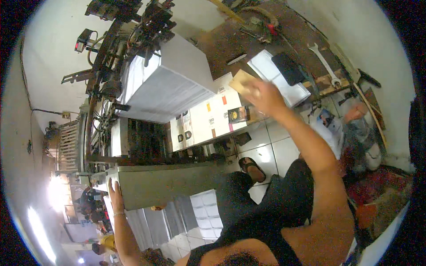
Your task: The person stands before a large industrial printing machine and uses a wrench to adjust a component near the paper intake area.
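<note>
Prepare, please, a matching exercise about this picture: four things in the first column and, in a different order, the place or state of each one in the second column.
Column 1
1. left hand
2. right hand
3. wrench
4. tall stack

Column 2
A. white, next to the dark machine parts
B. holding a tan block
C. against the end of the grey panel
D. silvery, lying toward the upper right of the picture

Right pairs: 1-C, 2-B, 3-D, 4-A
</note>
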Action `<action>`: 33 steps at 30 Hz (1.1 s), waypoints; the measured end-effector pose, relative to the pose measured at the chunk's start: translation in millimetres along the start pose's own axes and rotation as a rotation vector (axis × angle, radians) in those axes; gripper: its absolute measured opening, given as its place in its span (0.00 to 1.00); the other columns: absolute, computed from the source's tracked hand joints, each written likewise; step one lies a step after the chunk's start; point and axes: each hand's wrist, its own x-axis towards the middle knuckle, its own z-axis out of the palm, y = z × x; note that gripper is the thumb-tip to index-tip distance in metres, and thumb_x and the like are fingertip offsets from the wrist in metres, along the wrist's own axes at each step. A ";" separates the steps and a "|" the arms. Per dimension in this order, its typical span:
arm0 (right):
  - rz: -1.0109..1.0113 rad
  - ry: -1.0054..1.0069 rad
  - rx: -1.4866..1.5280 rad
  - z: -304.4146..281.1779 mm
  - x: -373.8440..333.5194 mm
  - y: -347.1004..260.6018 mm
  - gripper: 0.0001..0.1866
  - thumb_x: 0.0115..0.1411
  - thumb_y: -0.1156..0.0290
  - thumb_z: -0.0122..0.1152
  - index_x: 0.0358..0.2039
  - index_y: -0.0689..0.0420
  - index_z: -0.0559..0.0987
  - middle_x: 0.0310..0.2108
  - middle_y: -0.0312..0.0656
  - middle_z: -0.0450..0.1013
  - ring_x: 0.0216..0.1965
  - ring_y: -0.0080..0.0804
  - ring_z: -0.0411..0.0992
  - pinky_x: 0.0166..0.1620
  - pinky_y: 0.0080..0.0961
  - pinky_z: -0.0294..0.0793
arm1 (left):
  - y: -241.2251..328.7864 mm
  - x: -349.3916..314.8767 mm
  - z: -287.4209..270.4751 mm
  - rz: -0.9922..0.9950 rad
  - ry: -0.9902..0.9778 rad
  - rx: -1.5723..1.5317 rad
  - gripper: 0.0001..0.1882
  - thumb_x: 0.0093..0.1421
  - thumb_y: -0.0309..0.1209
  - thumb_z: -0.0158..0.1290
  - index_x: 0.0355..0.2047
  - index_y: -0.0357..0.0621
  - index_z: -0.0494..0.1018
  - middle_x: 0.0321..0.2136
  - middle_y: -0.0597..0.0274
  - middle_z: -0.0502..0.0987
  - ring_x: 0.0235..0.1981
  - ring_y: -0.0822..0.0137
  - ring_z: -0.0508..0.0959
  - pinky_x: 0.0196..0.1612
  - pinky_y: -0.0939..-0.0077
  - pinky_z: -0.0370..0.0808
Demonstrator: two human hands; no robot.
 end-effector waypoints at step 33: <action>-0.281 0.172 0.008 94.9 344.3 -37.8 0.16 0.59 0.62 0.65 0.42 0.59 0.83 0.40 0.50 0.81 0.44 0.53 0.79 0.48 0.44 0.77 | -23.6 1.3 -4.7 -0.151 -0.163 -0.370 0.37 0.74 0.45 0.41 0.75 0.44 0.42 0.76 0.59 0.40 0.76 0.59 0.39 0.75 0.60 0.38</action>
